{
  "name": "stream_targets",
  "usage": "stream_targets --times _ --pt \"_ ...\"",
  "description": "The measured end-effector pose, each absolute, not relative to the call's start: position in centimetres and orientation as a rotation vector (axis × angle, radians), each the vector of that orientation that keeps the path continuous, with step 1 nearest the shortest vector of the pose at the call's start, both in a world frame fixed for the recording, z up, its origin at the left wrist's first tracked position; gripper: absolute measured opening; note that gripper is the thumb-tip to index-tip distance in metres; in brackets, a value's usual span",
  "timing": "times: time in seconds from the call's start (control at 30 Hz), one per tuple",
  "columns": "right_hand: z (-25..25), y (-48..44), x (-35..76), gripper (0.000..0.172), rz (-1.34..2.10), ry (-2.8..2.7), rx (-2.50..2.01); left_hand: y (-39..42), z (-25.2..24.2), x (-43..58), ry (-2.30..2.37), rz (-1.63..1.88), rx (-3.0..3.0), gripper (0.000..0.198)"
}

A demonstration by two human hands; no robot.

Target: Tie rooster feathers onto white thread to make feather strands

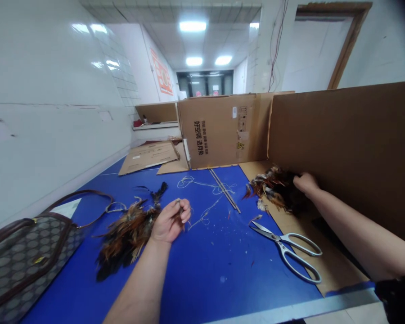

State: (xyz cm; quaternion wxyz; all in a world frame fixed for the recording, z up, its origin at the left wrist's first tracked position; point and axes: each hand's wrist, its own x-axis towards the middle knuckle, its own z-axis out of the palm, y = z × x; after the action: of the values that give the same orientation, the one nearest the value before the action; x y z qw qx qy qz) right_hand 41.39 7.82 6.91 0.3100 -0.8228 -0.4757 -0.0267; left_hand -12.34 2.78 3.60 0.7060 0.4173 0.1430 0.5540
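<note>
My left hand (171,220) rests on the blue table top (205,265) with its fingers curled, pinching the quill end of a small feather. Just left of it lies a bunch of brown and black feathers (126,236). My right hand (305,183) reaches to the right into a loose pile of dark feathers (273,189) on a cardboard sheet (327,261); its fingers are closed in the pile. A pair of silver scissors (288,248) lies between my arms, half on the cardboard. Thin string (202,211) trails across the table beyond my left hand.
A patterned handbag (23,261) sits at the near left. Cardboard walls (351,148) stand at the right and a cardboard box (219,130) at the back. Two thin rods (224,190) lie by the box. A white tiled wall (50,135) runs along the left.
</note>
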Motion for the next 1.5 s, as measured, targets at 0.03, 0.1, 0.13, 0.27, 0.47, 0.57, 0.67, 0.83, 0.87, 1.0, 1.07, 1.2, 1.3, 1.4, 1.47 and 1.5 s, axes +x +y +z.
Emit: stream_targets --times 0.03,0.1,0.13,0.27,0.47,0.57,0.67,0.83,0.87,1.0,1.07,1.2,1.3,1.4,1.47,1.5 --pt "7.0 7.4 40.9 0.040 -0.115 -1.262 -2.183 2.8 3.6 -12.3 0.318 1.233 0.930 0.011" --pt "7.1 6.5 39.6 0.050 -0.229 -1.310 -2.174 2.8 3.6 -12.3 0.320 1.233 0.932 0.012" --pt "7.2 6.0 38.8 0.052 -0.283 -1.369 -2.142 2.7 3.7 -12.3 0.322 1.231 0.932 0.012" --pt "7.0 4.2 35.6 0.030 -0.269 -1.970 -1.814 2.6 3.9 -12.0 0.329 1.224 0.940 0.013" --pt "3.7 3.9 32.7 0.033 -0.076 -2.541 -1.394 2.5 3.8 -11.6 0.350 1.230 0.946 0.014" --pt "2.2 4.7 32.4 0.031 0.085 -2.421 -1.488 2.6 3.3 -11.1 0.393 1.193 0.979 0.016" --pt "1.6 5.5 32.1 0.013 0.232 -2.294 -1.498 2.4 2.4 -10.0 0.512 1.059 1.080 0.021" --pt "2.6 4.9 28.5 0.027 0.382 -2.140 -1.439 2.2 1.3 -8.1 0.942 1.051 1.486 0.018" --pt "3.0 4.3 27.2 0.034 0.460 -2.092 -1.405 2.2 1.3 -7.9 1.044 1.178 1.581 0.013" --pt "4.9 1.7 21.9 0.041 1.059 -1.623 -1.099 2.1 2.2 -7.9 1.224 1.651 1.722 0.004" --pt "5.3 0.7 19.8 0.042 1.152 -1.505 -1.049 1.8 2.5 -7.6 1.162 1.712 1.714 0.005" --pt "4.6 0.0 17.4 0.041 1.296 -1.472 -1.014 0.9 2.2 -5.8 1.083 1.495 1.652 0.019" --pt "3.5 -0.3 16.6 0.043 1.380 -1.477 -1.030 0.3 1.4 -4.3 0.999 1.378 1.528 0.024" --pt "2.9 -0.6 16.3 0.046 1.425 -1.476 -1.053 -0.1 1.0 -3.5 0.911 1.356 1.458 0.024" --pt "2.5 -0.7 16.2 0.047 1.447 -1.472 -1.047 -0.2 0.9 -3.2 0.871 1.347 1.442 0.024" --pt "2.3 -0.7 16.2 0.047 1.460 -1.468 -1.042 -0.3 0.9 -3.1 0.852 1.338 1.439 0.024"
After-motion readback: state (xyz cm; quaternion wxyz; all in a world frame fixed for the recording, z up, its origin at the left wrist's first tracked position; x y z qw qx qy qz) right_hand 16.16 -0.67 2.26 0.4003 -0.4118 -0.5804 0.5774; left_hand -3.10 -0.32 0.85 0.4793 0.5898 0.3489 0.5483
